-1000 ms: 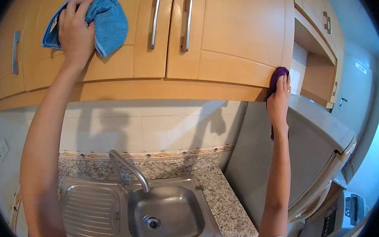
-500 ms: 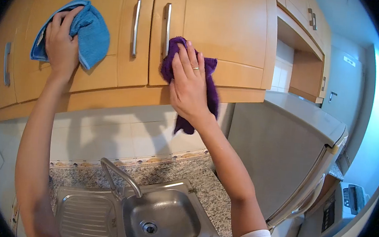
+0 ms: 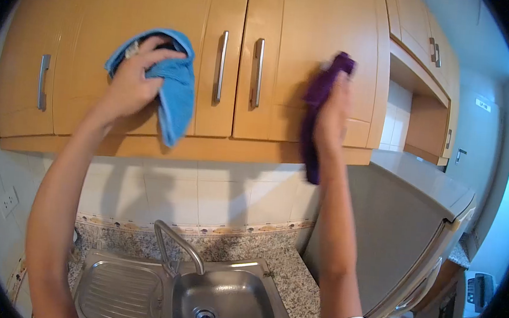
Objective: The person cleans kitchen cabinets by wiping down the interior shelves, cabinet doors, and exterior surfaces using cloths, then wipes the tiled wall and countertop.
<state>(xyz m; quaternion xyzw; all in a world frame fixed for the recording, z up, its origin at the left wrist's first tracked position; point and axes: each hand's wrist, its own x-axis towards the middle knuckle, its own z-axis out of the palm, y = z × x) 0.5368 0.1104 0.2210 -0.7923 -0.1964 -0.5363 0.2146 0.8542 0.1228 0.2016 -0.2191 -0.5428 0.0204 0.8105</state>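
A blue cloth (image 3: 176,99) is gripped in my left hand (image 3: 136,81), in front of the wide left door of the wooden wall cabinet (image 3: 129,5). Its lower corner hangs down past my fingers. On the right, my right hand (image 3: 334,114) holds a purple cloth (image 3: 314,122), seen edge-on and blurred by motion, in front of the right-hand door. I cannot tell whether either cloth touches the wood. Between my hands are two upright metal handles, the left one (image 3: 221,67) and the right one (image 3: 258,72).
Below the cabinet are a steel sink (image 3: 225,300) with a drainboard (image 3: 121,295), a curved faucet (image 3: 179,243) and a granite counter (image 3: 293,275). A grey fridge (image 3: 381,223) stands at the right. A wall socket (image 3: 8,201) is at the far left.
My right hand has moved right with the purple cloth, away from the cabinet handle, and turned edge-on. My left hand with the blue cloth has shifted right and lower. The view has shifted as well.
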